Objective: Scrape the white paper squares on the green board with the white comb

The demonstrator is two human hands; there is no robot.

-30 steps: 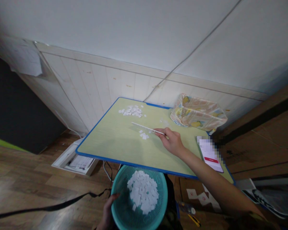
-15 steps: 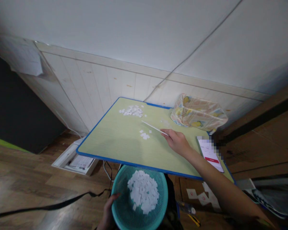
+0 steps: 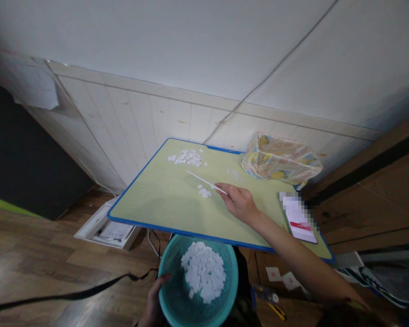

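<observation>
My right hand (image 3: 239, 203) is closed on a thin white stick (image 3: 202, 179), pinched at its near end above the pale green table (image 3: 150, 195). The stick points left, over a few small white paper pieces (image 3: 205, 193). Farther back lies a larger heap of white paper pieces (image 3: 187, 157). Below the table's front edge, my left hand (image 3: 154, 297) grips the left rim of a teal plastic basket (image 3: 234, 290), thumb over the edge. Many white paper squares (image 3: 204, 272) fill the basket's middle. The fingers under the rim are hidden.
A fabric-covered basket (image 3: 282, 161) stands at the table's back right, with a phone (image 3: 298, 220) in front of it. On the floor are an open white box (image 3: 105, 229), a yellow cutter (image 3: 276, 311) and printed cards (image 3: 273, 274). A black strap (image 3: 88, 293) crosses the left side.
My right hand has moved left with the stick, whose tip now reaches past the small group of paper pieces. The left hand and the teal basket stay in place.
</observation>
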